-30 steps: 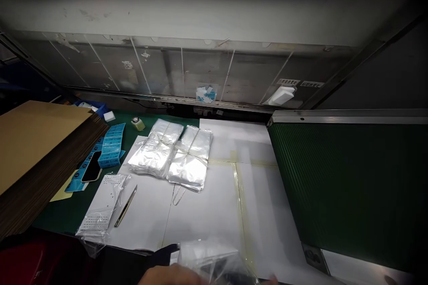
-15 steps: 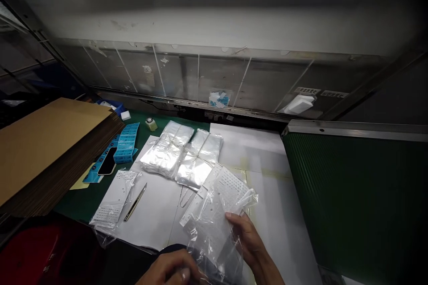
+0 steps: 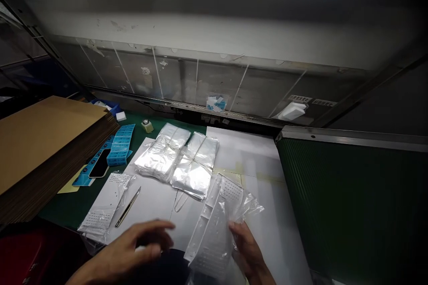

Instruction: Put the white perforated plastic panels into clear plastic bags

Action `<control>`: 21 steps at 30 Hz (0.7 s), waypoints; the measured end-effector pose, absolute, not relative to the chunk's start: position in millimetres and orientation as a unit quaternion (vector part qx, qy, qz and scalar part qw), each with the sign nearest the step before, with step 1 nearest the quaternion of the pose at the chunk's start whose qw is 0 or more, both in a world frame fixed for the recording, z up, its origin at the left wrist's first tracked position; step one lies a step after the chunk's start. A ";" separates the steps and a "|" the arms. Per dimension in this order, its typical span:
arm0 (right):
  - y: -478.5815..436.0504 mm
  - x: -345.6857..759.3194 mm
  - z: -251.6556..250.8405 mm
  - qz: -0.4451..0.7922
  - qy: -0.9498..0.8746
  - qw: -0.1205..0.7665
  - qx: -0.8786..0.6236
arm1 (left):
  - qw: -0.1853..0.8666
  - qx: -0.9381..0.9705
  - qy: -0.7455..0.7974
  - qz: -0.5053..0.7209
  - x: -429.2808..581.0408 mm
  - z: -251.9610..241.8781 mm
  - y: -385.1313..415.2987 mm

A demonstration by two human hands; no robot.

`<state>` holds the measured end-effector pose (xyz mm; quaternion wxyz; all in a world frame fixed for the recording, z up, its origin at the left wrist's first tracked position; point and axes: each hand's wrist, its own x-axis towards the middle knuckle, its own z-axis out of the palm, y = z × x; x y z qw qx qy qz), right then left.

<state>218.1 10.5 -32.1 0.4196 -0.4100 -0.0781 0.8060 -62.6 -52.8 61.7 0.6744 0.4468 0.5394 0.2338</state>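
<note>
A white perforated panel in a clear plastic bag (image 3: 214, 231) is tilted above the white work surface, its right side gripped by my right hand (image 3: 246, 247). My left hand (image 3: 137, 249) is off to the left of it, fingers apart and holding nothing. Another bagged white panel (image 3: 104, 207) lies at the left of the surface, with a craft knife (image 3: 128, 207) beside it. Two tied bundles of clear bags, the left one (image 3: 162, 152) and the right one (image 3: 195, 164), rest behind the held panel.
A cardboard stack (image 3: 50, 138) stands at the left, near a phone (image 3: 99, 164), blue label sheets (image 3: 121, 144) and a small bottle (image 3: 147, 126). A green ribbed surface (image 3: 351, 205) lies at the right. A red object (image 3: 30, 254) is at the lower left.
My left hand has moved left, away from the bag's lower end, and its fingers have spread. The bagged panel has turned more upright in my right hand. The view has shifted slightly.
</note>
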 end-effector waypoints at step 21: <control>2.1 179.8 -35.3 0.743 -0.126 0.442 -0.487 | 0.627 0.288 0.529 0.494 34.9 34.9 12.3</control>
